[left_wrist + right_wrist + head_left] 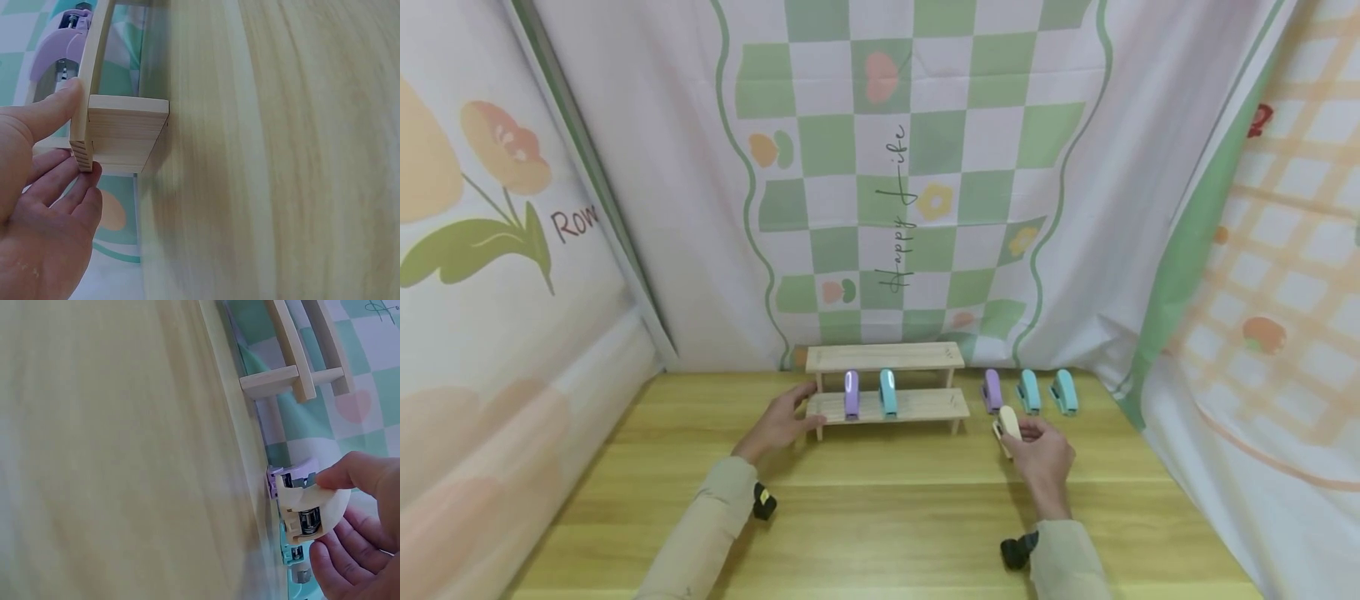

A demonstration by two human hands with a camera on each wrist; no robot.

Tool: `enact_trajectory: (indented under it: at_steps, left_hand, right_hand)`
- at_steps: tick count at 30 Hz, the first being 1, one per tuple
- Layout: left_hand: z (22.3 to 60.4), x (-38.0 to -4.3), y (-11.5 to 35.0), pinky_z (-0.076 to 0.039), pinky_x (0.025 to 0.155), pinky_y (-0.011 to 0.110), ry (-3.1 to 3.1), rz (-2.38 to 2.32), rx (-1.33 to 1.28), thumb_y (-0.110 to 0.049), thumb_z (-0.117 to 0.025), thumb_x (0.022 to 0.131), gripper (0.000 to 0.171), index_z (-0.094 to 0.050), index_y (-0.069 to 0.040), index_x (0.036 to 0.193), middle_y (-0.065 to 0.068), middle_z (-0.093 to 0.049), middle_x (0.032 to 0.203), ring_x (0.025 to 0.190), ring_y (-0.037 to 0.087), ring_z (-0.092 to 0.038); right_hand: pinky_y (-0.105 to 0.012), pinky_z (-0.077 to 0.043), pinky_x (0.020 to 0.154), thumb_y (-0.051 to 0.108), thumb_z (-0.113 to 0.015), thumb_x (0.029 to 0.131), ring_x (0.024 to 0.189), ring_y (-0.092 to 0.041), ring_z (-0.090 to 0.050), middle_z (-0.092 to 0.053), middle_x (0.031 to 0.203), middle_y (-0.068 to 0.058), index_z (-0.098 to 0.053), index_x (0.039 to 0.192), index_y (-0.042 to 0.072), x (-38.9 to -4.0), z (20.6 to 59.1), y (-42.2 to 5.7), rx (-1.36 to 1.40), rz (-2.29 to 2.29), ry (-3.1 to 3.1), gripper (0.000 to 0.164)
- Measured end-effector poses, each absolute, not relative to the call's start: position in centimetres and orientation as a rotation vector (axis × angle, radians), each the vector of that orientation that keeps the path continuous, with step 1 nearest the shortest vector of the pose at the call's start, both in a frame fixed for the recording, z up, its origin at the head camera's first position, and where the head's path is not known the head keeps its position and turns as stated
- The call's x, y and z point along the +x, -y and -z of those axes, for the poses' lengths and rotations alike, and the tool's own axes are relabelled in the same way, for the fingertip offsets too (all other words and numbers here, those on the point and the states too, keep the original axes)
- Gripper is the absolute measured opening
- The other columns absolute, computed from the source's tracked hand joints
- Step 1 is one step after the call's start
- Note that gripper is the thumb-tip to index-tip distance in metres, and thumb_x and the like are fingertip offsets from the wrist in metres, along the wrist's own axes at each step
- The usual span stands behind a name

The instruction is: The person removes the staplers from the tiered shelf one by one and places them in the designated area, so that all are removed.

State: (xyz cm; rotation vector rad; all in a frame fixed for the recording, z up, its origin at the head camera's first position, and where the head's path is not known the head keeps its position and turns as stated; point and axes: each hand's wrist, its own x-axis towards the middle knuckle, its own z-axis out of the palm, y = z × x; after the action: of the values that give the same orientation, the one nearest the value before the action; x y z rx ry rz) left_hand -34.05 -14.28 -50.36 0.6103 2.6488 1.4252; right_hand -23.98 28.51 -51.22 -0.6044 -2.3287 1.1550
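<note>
My right hand [1043, 457] pinches a cream stapler [1010, 422] between thumb and fingers, right of the wooden two-tier shelf [925, 407]. In the right wrist view the cream stapler [312, 512] is tilted, its metal parts showing. At the shelf's left end, my left hand [782, 423] grips the lower board, thumb over its edge and fingers against its end. On that lower board stand a purple stapler [852, 395] and a teal stapler [888, 393], side by side. Beyond the right hand, another purple stapler [992, 391] and two teal staplers [1028, 392] form a row on the table.
The wood-grain table [880, 517] reaches back to a checkered curtain [895, 208]. Patterned cloth [1262, 350] hangs on the right, and a flowered sheet [497, 333] on the left. The shelf's upper board [883, 357] stands behind the lower one.
</note>
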Motion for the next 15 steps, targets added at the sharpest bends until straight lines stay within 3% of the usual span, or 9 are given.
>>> enact_trajectory:
  at_steps: [7, 15]
  left_hand:
    - [50.32, -33.97, 14.22, -0.034, 0.128, 0.06, -2.651, -1.414, 0.608, -0.022, -0.076, 0.098, 0.077, -0.037, 0.002, 0.16, 0.025, -0.042, 0.165, 0.152, 0.049, -0.04]
    - [50.24, -33.94, 14.16, -0.034, 0.128, 0.06, -2.658, -1.42, 0.6, -0.021, -0.076, 0.098, 0.076, -0.038, 0.002, 0.16, 0.025, -0.042, 0.165, 0.152, 0.049, -0.04]
  right_hand:
    - [-0.048, -0.05, 0.097, 0.013, -0.083, 0.082, 0.076, -0.015, -0.07, -0.08, 0.104, -0.02, -0.077, 0.108, 0.0, -24.09, 51.56, -28.76, -0.613, -1.191, 2.345, 0.03]
    - [-0.04, -0.057, 0.087, 0.017, -0.085, 0.083, 0.083, -0.021, -0.075, -0.08, 0.107, -0.018, -0.076, 0.111, 0.001, -24.2, 51.68, -28.79, -0.638, -1.206, 2.372, 0.033]
